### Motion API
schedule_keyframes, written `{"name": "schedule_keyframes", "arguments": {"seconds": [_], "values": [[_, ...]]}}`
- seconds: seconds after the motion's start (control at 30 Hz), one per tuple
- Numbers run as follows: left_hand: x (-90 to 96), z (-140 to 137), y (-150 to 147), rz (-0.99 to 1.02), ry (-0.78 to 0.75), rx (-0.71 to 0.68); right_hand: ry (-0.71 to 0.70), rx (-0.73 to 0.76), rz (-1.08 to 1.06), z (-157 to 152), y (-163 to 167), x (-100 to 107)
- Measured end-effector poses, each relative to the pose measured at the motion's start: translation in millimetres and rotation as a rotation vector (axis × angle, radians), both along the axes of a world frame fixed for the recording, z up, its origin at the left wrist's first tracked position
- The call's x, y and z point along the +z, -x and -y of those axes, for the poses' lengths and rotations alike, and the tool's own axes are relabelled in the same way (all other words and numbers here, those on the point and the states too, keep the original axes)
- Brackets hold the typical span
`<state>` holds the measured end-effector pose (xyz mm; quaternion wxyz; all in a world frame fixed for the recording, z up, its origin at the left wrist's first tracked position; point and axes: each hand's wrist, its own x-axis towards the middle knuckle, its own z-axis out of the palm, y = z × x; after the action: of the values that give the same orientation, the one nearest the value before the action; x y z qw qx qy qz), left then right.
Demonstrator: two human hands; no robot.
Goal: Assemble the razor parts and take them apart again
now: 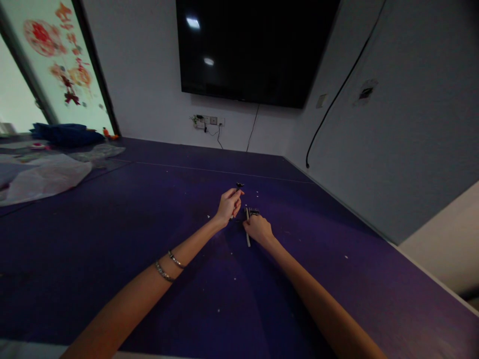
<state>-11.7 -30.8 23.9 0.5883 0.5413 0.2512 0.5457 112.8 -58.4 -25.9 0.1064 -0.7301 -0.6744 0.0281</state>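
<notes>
My left hand [229, 204] is closed, raised a little above the dark purple surface [179, 209]. A small black piece [240, 185] sticks out past its fingertips; its kind is too small to tell. Close by on the right, my right hand [259, 229] is curled around a thin pale stick [248, 241], which points toward me at its lower end. Just beyond those fingers is a small dark ridged object [254, 211], touching or very near the hand. Whether the right hand grips it too, I cannot tell.
Small white specks [219, 310] dot the surface. Clear plastic sheeting [56, 174] and a dark blue cloth bundle [69, 134] lie at the left. A television [254, 50] hangs on the wall above sockets [213, 120]; a black cable [337, 97] dangles at the right.
</notes>
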Motion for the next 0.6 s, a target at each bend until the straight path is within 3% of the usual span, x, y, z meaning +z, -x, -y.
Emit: {"name": "schedule_keyframes", "arguments": {"seconds": [0.27,0.5,0.6], "values": [[-5.9,-1.5,1.2,-0.01,-0.013,-0.03,-0.085,-0.053,-0.019,-19.7,-32.7,25.1],[-7.8,1.5,0.4,-0.027,0.041,-0.019,-0.033,0.195,-0.033,-46.5,-63.0,20.6],[-8.5,1.8,0.6,-0.031,0.037,-0.023,-0.012,0.219,-0.026,-49.7,-63.4,15.5]]}}
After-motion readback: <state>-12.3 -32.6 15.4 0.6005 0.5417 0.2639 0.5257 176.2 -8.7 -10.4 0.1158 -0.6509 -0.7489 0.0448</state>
